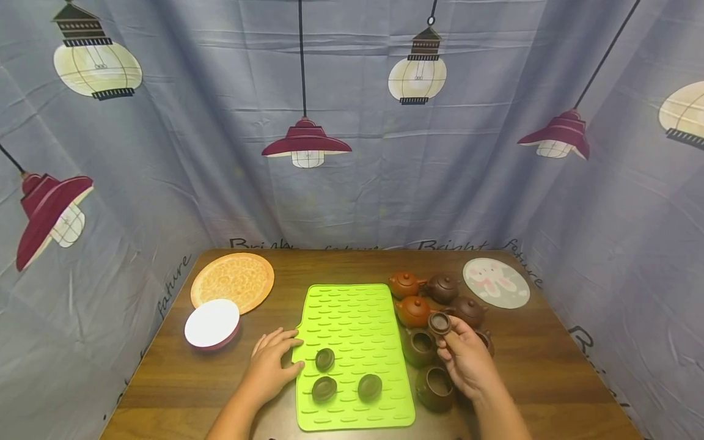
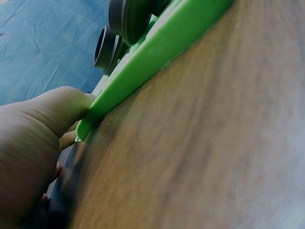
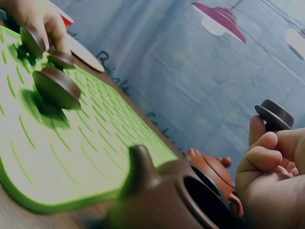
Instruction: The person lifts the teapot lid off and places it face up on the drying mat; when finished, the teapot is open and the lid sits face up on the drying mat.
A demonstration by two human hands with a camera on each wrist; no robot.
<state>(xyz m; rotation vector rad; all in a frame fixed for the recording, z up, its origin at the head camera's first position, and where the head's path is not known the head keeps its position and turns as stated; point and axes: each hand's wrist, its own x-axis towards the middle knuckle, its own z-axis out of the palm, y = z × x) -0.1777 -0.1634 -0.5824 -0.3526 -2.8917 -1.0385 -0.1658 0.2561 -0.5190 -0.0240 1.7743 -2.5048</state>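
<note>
I had R hand (image 1: 467,362) w/ fingers clamped on a lid (image 1: 440,323) from below, prob. to leave inside free, between mat (image 1: 357,330) and desk's (image 1: 550,379) right edge; L hand (image 1: 269,368), fingers apart, touched mat's left edge, maybe for steadying.

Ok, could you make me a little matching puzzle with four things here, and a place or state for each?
1. Green mat
2. Bowl
3. Right hand
4. Rabbit-print mat

A. Pinching a small lid
B. At the table's far right corner
C. Bearing three dark lids
D. White inside

Pairs: 1-C, 2-D, 3-A, 4-B.
</note>
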